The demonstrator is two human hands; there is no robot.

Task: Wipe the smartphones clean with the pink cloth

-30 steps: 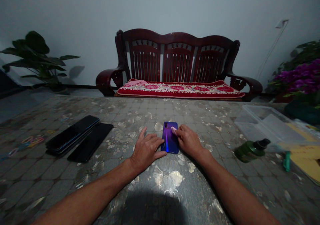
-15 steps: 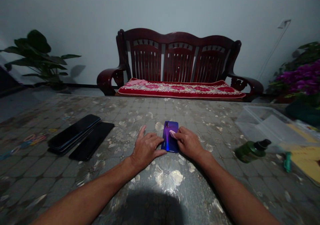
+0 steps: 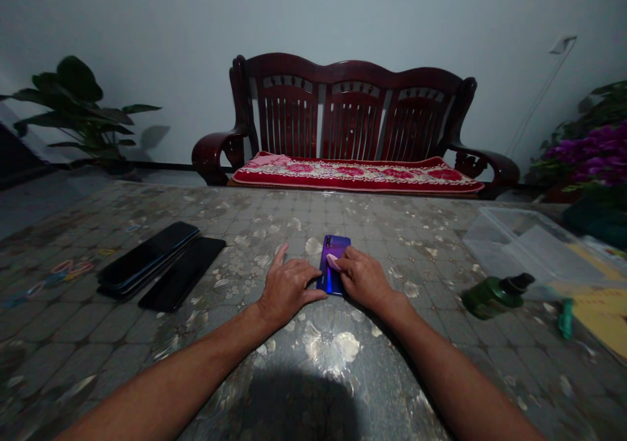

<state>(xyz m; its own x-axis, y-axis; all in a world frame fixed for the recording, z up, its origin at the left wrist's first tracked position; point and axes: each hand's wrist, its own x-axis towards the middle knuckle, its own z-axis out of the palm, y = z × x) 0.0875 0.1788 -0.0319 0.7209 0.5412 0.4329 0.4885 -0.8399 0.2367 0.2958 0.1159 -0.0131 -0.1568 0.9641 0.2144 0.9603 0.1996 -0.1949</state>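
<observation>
Purple phone (image 3: 334,264) flat between steadying open left hand (image 3: 285,289) and right hand (image 3: 363,277) pinching pink pad (image 3: 333,262).

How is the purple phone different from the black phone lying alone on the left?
The purple phone is shiny violet-blue; the black phone is plain dark. The purple phone is touched by both hands, left hand and right hand; the black phone lies untouched. Both lie flat on the table.
</observation>
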